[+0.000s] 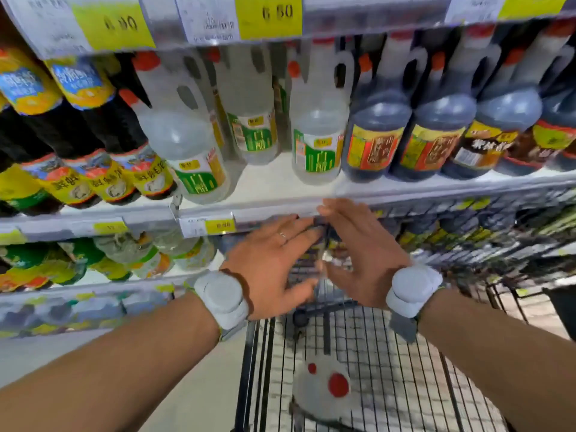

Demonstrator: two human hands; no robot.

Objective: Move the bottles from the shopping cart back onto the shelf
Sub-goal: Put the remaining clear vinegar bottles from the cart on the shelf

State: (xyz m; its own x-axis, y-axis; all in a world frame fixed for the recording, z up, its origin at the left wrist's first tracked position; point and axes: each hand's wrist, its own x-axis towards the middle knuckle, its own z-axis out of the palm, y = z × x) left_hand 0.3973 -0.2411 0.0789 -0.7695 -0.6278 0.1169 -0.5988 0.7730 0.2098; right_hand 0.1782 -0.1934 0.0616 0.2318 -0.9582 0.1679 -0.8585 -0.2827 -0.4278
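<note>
Head view, facing a shelf (274, 182) above a shopping cart (389, 353). The shelf board shows one bare strip at its front, between two clear bottles (318, 145) with green labels; another stands further back in that gap. Dark bottles (436, 135) with red-and-yellow labels crowd the board to the right, and yellow-labelled bottles (93, 182) crowd it to the left. The edge of the shelf above sits close over the caps.

A yellow price tag (269, 14) reads roughly "6 50"; the writing on the bottle labels is too blurred to read.

The left hand (274, 263) and right hand (358, 254) hover over the cart's far rim, just below the shelf's front rail. Their fingers are straight, the fingertips nearly meet, and neither grasps anything. Each wrist carries a grey band (223, 299).

The bottles (321, 391) sit low in the cart's wire basket, near its left wall. They are pale, translucent, red-capped and blurred.
</note>
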